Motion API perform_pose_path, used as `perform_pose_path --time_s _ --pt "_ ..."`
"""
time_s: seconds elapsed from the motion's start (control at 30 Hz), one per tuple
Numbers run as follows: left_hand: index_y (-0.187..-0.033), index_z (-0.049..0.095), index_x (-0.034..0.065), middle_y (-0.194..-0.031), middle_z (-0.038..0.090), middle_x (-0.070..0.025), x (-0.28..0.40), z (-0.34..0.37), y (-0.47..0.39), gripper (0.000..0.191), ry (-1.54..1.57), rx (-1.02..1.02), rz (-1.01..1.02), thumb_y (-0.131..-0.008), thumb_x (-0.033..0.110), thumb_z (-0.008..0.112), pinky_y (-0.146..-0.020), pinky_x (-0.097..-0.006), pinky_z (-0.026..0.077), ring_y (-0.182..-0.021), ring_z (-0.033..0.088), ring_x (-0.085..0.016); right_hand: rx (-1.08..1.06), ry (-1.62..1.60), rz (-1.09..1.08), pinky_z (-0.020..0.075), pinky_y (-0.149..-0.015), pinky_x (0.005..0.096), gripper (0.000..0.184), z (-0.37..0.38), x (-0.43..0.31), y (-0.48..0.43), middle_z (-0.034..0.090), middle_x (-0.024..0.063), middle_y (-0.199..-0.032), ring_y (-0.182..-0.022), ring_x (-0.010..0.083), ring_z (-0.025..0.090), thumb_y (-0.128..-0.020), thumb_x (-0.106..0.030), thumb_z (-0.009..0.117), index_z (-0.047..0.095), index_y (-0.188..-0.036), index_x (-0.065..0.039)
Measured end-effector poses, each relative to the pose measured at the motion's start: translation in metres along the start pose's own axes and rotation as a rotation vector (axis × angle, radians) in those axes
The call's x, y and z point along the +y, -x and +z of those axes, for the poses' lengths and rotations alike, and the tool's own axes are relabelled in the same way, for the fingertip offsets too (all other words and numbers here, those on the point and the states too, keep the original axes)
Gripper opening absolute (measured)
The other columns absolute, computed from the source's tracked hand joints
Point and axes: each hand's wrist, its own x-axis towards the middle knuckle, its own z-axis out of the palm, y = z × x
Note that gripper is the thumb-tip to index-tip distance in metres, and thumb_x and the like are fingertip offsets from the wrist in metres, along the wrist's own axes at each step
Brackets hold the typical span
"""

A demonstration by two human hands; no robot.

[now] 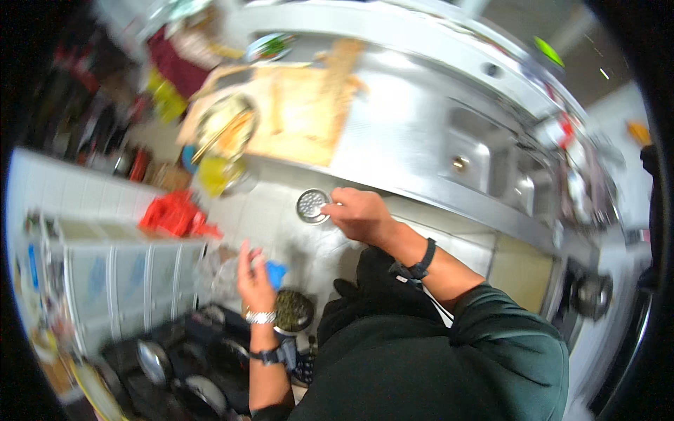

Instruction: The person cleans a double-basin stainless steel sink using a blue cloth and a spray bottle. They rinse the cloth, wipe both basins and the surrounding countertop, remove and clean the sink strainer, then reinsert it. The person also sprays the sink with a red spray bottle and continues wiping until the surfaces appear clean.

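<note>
My right hand (360, 213) is closed on the handle of a round metal slotted ladle (311, 206), held over the tiled floor in front of the counter. My left hand (255, 276) is raised at the lower left with its fingers apart and nothing seen in it. Just below and right of it is a pan (295, 310) with dark green food inside. On the counter, a bowl (225, 126) of pale and orange food with chopsticks across it stands on a wooden board (305, 116).
A steel sink (468, 150) is set in the counter at the right. A plate of chopped greens (271, 48) stands at the back. A white cabinet (131, 284) with a red plastic bag (176, 214) on it is at the left, above a black stove (184, 352) with metal lids.
</note>
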Motion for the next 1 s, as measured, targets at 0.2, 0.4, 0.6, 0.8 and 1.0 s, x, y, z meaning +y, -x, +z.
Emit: perform_pose_path --time_s 0.2,0.4,0.6,0.8,1.0 --pt "-0.145 0.068 0.0057 -0.115 0.080 -0.0155 0.003 0.042 0.027 0.039 0.414 -0.054 -0.538 -0.117 0.032 0.061 -0.049 -0.0335 0.057 -0.068 0.072 -0.020 0.133 0.188 0.252 0.0551 -0.062 0.0464 0.006 -0.150 0.084 0.132 0.059 0.0095 -0.088 -0.078 0.0312 0.067 -0.087 -0.006 0.071 0.066 -0.089 -0.008" --pt "-0.162 0.057 0.0019 -0.113 0.080 -0.0121 0.116 0.215 0.034 0.052 0.294 -0.687 -0.354 -0.113 0.012 0.068 -0.068 -0.0330 0.063 -0.090 0.075 -0.016 0.010 0.291 0.188 0.0572 -0.065 0.0399 0.011 -0.239 0.148 0.193 0.062 0.0045 -0.095 -0.091 0.0246 0.068 -0.084 -0.007 0.073 0.072 -0.095 -0.011" --pt "-0.163 0.055 0.0012 -0.109 0.077 -0.0052 0.241 0.417 0.032 0.053 0.371 -1.007 -0.157 -0.114 0.015 0.069 -0.066 -0.0307 0.062 -0.082 0.071 -0.010 -0.106 0.164 0.002 0.0598 -0.070 0.0383 0.019 -0.329 0.217 0.213 0.064 0.0027 -0.104 -0.097 0.0228 0.069 -0.085 -0.015 0.073 0.077 -0.104 -0.013" --pt "-0.158 0.060 0.0033 -0.109 0.077 -0.0051 0.286 0.479 0.046 0.050 0.476 -0.972 -0.412 -0.114 0.025 0.071 -0.053 -0.0299 0.060 -0.069 0.071 -0.012 -0.166 0.038 0.172 0.0594 -0.070 0.0422 0.053 -0.380 0.258 0.223 0.064 0.0058 -0.103 -0.096 0.0272 0.072 -0.094 -0.009 0.072 0.077 -0.142 -0.031" --pt "-0.159 0.059 0.0027 -0.111 0.076 -0.0053 0.293 0.500 0.050 0.051 0.486 -0.910 -0.371 -0.113 0.019 0.072 -0.052 -0.0311 0.061 -0.069 0.071 -0.013 -0.391 0.100 0.226 0.0589 -0.068 0.0466 0.054 -0.381 0.272 0.237 0.067 0.0097 -0.097 -0.084 0.0316 0.075 -0.097 -0.011 0.070 0.072 -0.147 -0.030"
